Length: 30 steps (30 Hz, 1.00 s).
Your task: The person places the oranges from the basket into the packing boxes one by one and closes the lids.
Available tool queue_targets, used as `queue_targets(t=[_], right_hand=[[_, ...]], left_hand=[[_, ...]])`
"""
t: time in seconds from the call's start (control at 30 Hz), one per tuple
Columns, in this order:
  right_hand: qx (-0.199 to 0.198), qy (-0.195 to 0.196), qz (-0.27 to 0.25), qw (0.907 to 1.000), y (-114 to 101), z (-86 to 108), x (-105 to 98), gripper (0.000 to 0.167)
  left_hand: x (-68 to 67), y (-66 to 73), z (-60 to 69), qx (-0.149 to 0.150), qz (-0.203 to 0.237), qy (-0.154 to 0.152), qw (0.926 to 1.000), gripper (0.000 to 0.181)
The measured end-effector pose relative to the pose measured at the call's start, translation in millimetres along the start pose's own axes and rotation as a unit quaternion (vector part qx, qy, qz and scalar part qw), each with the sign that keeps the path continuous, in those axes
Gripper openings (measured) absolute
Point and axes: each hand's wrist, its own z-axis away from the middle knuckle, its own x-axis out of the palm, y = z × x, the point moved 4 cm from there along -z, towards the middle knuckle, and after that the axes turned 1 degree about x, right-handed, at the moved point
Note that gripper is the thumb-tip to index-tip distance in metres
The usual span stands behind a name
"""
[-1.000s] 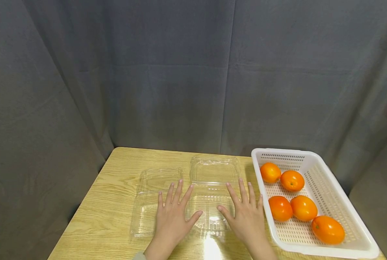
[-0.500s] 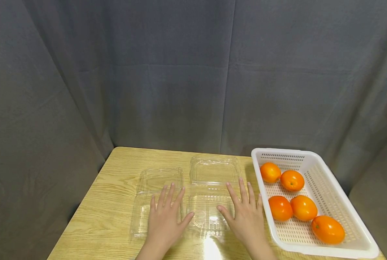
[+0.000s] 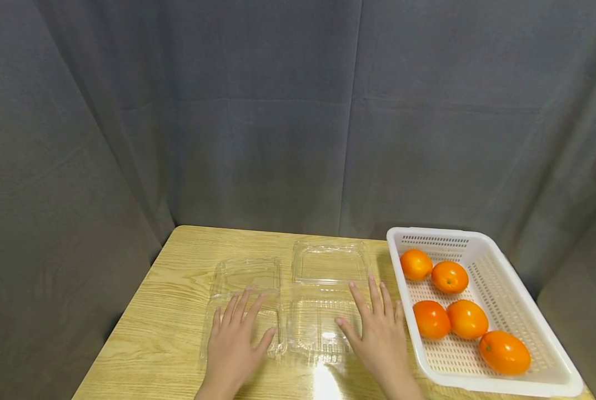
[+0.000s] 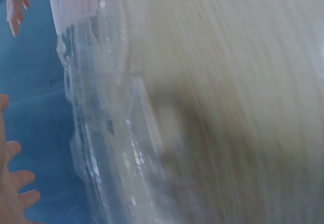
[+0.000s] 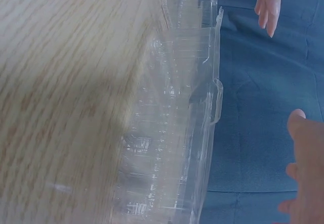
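Note:
My left hand [image 3: 235, 344] is held over an opened clear plastic clamshell box [image 3: 248, 275], fingers spread and holding nothing. A second opened clamshell box [image 3: 322, 322] lies to its right, and my right hand [image 3: 380, 339] hovers over its right side with spread fingers. In the left wrist view a gap shows between my left hand [image 4: 15, 183] and the clear plastic [image 4: 101, 107]. The right wrist view likewise shows my right hand [image 5: 309, 168] apart from the box [image 5: 177, 113]. Both boxes are unfolded flat, lid halves away from me, and partly hidden by the hands.
At the right stands a white plastic basket [image 3: 402, 300] with several glossy orange fruits, among them one orange fruit [image 3: 505, 353] near the front. Everything rests on a wood-grain table [image 3: 178, 311]. Grey curtains [image 3: 258, 139] hang behind and at both sides.
My left hand has moved left and slightly toward me, uncovering the gap between the boxes. My right hand has stayed almost still. The boxes and basket have not moved.

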Motion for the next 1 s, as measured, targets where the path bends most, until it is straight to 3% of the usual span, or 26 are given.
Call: queue_targets(t=[0.3, 0.47, 0.67, 0.87, 1.0], right_hand=[[-0.004, 0.003, -0.006, 1.0, -0.2, 0.9, 2.5, 0.074], [0.0, -0.001, -0.016, 0.9999, -0.6, 2.6, 2.2, 0.073], [-0.007, 0.021, -0.028, 0.9994, -0.7, 5.3, 0.1, 0.072], [-0.001, 0.027, -0.038, 0.9989, 0.1, 7.5, -1.1, 0.07], [0.002, 0.028, -0.043, 0.9987, -0.1, 9.3, -1.9, 0.069]], left_hand=[[-6.2, -30.5, 13.2, -0.052, 0.014, 0.044, 0.9976, 0.067], [-7.6, -47.7, 22.4, -0.075, 0.026, 0.051, 0.9956, 0.067], [-7.3, -66.5, 33.7, -0.108, 0.061, 0.077, 0.9893, 0.064], [-5.5, -77.4, 41.7, -0.16, 0.126, 0.085, 0.9754, 0.063], [0.1, -84.0, 47.0, -0.225, 0.194, 0.047, 0.9536, 0.061]])
